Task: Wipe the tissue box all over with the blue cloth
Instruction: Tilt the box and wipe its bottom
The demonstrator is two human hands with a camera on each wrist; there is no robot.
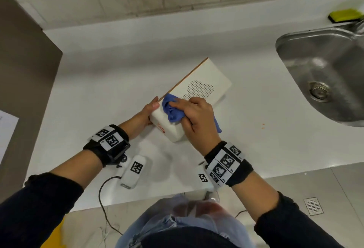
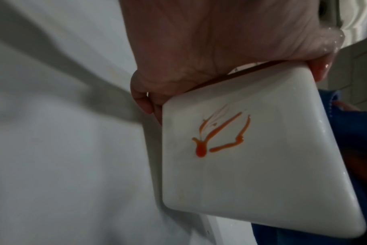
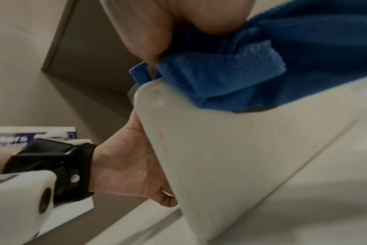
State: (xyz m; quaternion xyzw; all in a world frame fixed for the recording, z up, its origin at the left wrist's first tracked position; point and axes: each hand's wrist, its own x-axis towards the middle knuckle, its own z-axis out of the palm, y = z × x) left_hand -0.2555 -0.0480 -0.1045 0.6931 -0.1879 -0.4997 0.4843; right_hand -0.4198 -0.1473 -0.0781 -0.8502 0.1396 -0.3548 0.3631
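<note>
The white tissue box [image 1: 189, 98] lies on the countertop [image 1: 98, 66], long axis running away to the right, its stained near end gripped by the left hand [image 1: 144, 114] while the right hand [image 1: 197, 119] presses the bunched blue cloth [image 1: 171, 110] onto its top there.

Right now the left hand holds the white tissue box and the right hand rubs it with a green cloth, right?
Almost. The cloth is blue, not green, as the head view shows. The rest is right: the left hand holds the white tissue box and the right hand rubs it with that cloth.
</note>
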